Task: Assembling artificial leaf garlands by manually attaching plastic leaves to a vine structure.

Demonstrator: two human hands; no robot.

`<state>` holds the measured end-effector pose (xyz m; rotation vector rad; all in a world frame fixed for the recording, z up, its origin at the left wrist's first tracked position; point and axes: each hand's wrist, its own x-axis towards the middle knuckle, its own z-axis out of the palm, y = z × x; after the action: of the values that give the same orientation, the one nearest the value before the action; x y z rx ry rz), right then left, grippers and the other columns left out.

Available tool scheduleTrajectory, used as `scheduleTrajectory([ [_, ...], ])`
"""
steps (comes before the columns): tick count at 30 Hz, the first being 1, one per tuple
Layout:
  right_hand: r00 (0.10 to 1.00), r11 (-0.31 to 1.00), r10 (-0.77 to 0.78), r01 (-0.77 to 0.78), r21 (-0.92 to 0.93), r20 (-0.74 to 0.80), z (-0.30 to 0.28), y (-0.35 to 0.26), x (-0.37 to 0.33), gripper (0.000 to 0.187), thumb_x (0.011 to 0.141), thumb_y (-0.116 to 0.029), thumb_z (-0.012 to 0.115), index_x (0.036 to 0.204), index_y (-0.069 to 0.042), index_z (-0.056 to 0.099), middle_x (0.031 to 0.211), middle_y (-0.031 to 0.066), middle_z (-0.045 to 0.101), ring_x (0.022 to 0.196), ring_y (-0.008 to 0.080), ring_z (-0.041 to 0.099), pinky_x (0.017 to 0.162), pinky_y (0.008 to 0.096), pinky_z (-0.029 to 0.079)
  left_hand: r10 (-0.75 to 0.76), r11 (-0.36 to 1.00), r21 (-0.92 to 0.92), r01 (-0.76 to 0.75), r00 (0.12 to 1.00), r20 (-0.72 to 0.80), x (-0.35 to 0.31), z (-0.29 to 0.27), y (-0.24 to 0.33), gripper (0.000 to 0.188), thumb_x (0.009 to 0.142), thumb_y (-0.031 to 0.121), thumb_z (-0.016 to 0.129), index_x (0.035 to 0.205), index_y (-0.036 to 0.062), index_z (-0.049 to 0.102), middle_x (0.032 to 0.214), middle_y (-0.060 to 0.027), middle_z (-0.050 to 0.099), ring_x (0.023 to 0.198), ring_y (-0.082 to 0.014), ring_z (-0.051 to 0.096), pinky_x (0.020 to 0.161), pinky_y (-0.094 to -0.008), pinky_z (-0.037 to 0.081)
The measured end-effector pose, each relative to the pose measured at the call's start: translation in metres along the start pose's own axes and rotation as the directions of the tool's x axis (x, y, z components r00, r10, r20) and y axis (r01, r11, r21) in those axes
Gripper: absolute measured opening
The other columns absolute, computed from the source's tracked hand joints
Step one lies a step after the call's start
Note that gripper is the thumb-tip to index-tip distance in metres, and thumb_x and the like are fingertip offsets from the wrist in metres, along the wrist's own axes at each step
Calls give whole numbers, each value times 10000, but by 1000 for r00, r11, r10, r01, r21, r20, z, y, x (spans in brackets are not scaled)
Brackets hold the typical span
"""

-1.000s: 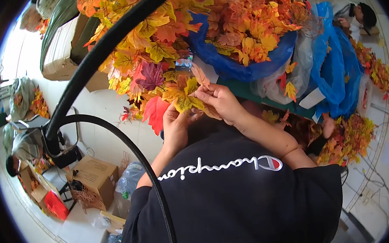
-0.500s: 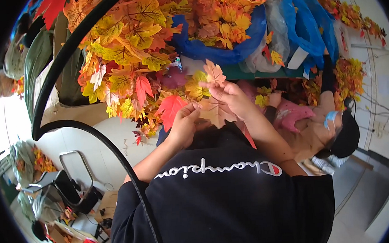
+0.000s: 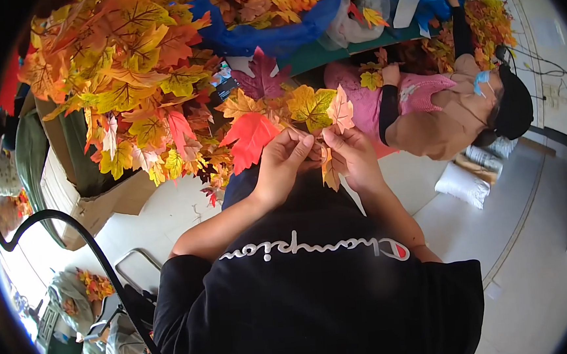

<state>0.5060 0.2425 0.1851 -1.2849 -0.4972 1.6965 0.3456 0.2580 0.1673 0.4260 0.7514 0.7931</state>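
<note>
My left hand and my right hand are close together in front of my chest. Each pinches the thin stem of an artificial maple leaf spray between thumb and fingers. Beside my left hand is a red leaf. Above the hands fan a purple leaf, an orange leaf and a yellow-green leaf. A pale peach leaf stands over my right fingertips. An orange-yellow leaf hangs down between the hands. The exact joint of the stems is hidden by my fingers.
A big heap of autumn leaves lies at left. Behind stands a blue plastic bag of leaves on a green table edge. At right, a co-worker in a pink apron holds leaves. A black cable crosses the left side.
My hands have come closer together, and my right fingers have moved from the upright peach leaf to the stem. The broad tan leaf between them no longer shows flat. The whole view has shifted.
</note>
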Motion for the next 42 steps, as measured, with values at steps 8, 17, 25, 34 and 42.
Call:
scheduleTrajectory([
  [8,998,992,56,-53,112,-26,-15,16,-9,206,927,-140,537,1048,26,561,956,92,614,846,158,615,759,276,504,27,995,98,-28,999,18,0,1,-12,128,940,160,518,903,38,505,870,-40,607,781,-105,610,712,-263,546],
  [17,995,991,22,-8,136,-102,-13,16,-6,158,922,-119,541,1009,12,551,972,99,612,888,167,605,787,287,495,81,992,100,-77,996,-27,3,4,-13,143,934,149,529,903,11,511,851,-53,616,772,-108,621,710,-256,544],
  [25,997,999,1,3,50,-75,-10,5,6,164,912,-109,559,1007,24,561,956,91,615,883,156,601,786,265,478,85,991,108,-82,996,-22,13,4,-6,115,931,123,529,904,13,508,875,-51,614,788,-112,621,729,-256,544],
  [34,988,951,-125,94,-294,-91,0,-2,17,96,868,-91,629,925,-17,605,830,-6,604,741,46,544,688,183,436,146,951,279,-131,989,-33,20,0,-6,122,923,102,541,926,-20,531,831,-55,613,761,-113,626,690,-234,534],
  [42,993,985,113,-107,-137,33,-42,-15,30,92,875,-78,604,935,-8,608,853,0,600,765,69,551,697,209,452,124,925,358,-130,991,40,33,9,1,162,923,143,552,874,-11,537,778,-27,588,715,-88,602,650,-226,514],
])
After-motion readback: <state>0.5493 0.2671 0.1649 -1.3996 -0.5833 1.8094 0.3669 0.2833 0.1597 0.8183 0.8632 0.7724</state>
